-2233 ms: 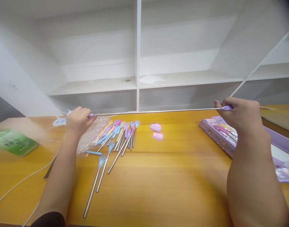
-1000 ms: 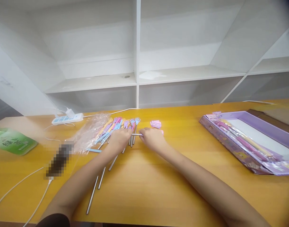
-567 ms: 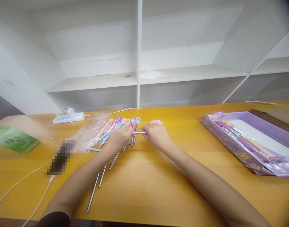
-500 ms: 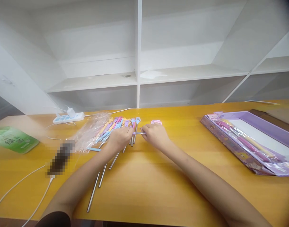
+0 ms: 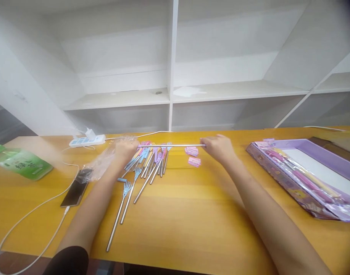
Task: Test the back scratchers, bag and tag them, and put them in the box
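Observation:
A telescopic back scratcher (image 5: 175,145) is stretched level between my two hands, its metal rod bare in the middle. My left hand (image 5: 126,151) is closed round one end, where a bit of purple shows. My right hand (image 5: 220,148) grips the other end, which is mostly hidden in the fingers. Below the rod lies a heap of back scratchers with small hand-shaped heads in blue, pink, purple and yellow. Two blue-headed ones, including a pulled-out back scratcher (image 5: 116,217), lie nearer the front. Small pink cards (image 5: 194,162) are close to my right hand.
At right stands a purple box (image 5: 302,143) holding wrapped back scratchers. On the left are a clear plastic bag (image 5: 102,168), a phone (image 5: 76,188) on a white cable, a green bottle (image 5: 24,162) and a power strip (image 5: 87,141). White shelves (image 5: 173,57) rise behind the table.
My hands have moved apart, left hand leftward and right hand rightward, and the rod between them has become much longer. The view has shifted slightly; more of the pink cards and heap shows.

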A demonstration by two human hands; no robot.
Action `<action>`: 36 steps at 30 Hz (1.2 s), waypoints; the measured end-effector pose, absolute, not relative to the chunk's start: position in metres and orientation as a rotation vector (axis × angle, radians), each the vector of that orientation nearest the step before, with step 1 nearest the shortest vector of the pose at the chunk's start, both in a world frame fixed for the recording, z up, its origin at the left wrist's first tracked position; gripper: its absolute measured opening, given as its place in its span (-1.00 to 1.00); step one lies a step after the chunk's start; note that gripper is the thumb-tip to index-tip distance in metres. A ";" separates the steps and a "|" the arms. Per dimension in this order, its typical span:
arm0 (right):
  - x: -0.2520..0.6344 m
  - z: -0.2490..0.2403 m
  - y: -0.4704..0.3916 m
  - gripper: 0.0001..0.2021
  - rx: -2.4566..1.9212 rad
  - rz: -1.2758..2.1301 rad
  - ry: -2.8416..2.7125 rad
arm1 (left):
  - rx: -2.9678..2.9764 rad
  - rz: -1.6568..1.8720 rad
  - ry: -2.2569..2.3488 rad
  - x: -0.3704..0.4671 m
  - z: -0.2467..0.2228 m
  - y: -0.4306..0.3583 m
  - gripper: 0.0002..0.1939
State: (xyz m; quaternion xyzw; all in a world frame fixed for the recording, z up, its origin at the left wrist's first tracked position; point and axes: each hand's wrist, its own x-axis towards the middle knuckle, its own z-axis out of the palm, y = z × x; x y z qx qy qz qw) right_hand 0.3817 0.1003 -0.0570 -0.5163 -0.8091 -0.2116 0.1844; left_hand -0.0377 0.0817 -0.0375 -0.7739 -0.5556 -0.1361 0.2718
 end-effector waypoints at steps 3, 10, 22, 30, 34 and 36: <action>0.425 -0.055 0.113 -0.74 -1.437 -0.609 -2.249 | -2.021 -0.372 -1.531 -0.062 -0.024 0.086 -0.72; 0.512 -0.046 0.101 -0.69 -1.694 -0.486 -1.980 | -1.895 -0.404 -1.570 -0.115 0.001 0.087 -0.54; 0.516 -0.027 0.085 -0.69 -1.900 -0.223 -1.648 | -1.937 -0.418 -1.481 -0.111 0.011 0.081 -0.73; 0.513 -0.026 0.084 -0.66 -1.918 -0.189 -1.608 | -1.968 -0.399 -1.528 -0.106 0.014 0.076 -0.71; 0.510 -0.023 0.081 -0.64 -1.902 -0.210 -1.615 | -1.939 -0.367 -1.580 -0.109 0.014 0.077 -0.75; 0.508 -0.020 0.080 -0.64 -1.892 -0.217 -1.633 | -1.945 -0.341 -1.617 -0.110 0.015 0.077 -0.76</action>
